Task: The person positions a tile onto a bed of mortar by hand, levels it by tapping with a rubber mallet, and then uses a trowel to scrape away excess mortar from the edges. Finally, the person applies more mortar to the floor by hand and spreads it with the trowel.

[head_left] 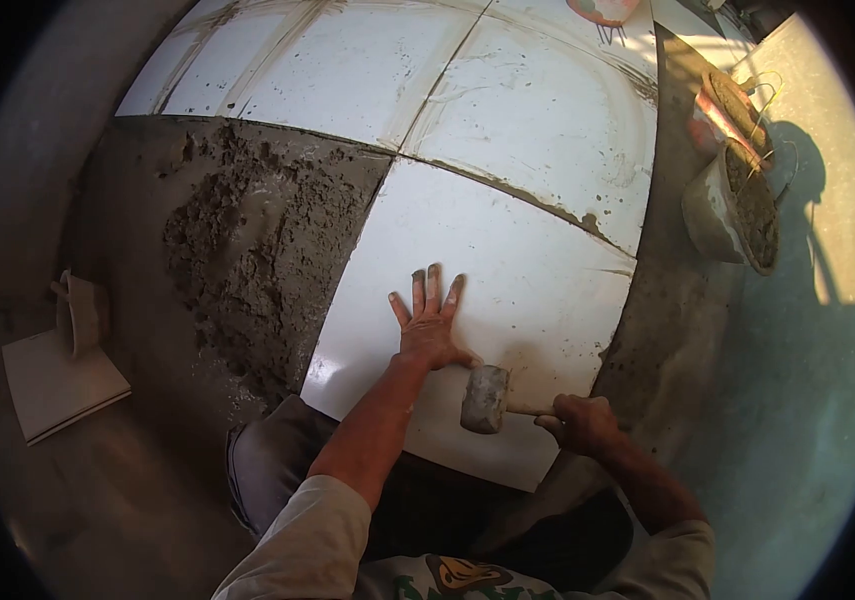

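My left hand [429, 335] lies flat with spread fingers on a large white floor tile [507, 270]. In my right hand [585, 424] is the handle of a mallet [485, 399], its grey, mortar-stained head over the lower part of the tile, just right of my left thumb. The tile borders other laid white tiles along its far edge. Rough wet mortar [247, 230] spreads along the tile's left side.
Laid tiles [537, 110] with smeared joints fill the far side. Two mortar buckets [717, 205] stand at the right by a wall. Stacked tile pieces [57, 385] with a container [80, 312] on them lie at left. A reddish bowl [604, 8] shows at the top.
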